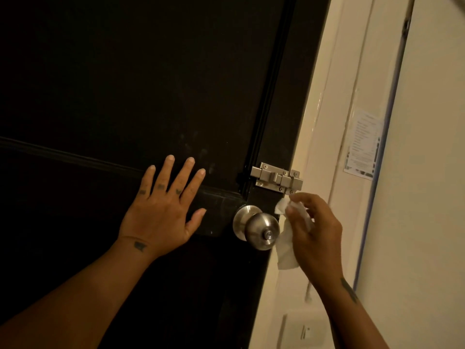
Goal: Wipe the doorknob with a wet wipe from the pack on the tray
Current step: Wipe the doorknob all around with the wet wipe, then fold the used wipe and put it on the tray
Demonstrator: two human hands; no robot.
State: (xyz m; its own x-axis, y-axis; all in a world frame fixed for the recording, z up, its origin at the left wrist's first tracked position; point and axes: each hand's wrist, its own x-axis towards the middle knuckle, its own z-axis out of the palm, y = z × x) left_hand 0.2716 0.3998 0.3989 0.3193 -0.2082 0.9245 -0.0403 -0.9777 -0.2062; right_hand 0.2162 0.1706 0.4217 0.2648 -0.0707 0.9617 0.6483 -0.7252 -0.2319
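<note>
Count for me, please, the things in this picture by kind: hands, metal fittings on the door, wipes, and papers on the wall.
Hands: 2, left hand, right hand.
Metal fittings: 2, doorknob, slide bolt.
Wipes: 1, wet wipe, pinched by the right hand.
Papers: 1, paper notice.
Total: 6.

- This is looking like the inside of a lodging or rented room, at its entrance doorway.
- A dark panelled door (125, 84) is filling the view from 7 to 12 o'clock, carrying a round steel doorknob (261, 230) near the centre.
- A steel slide bolt (276, 178) is sitting just above the knob, at its 1 o'clock.
- A printed notice (363, 144) is hanging on the cream wall (432, 172) at 3 o'clock.
- A pale switch plate (302, 331) is showing at 5 o'clock.
</note>
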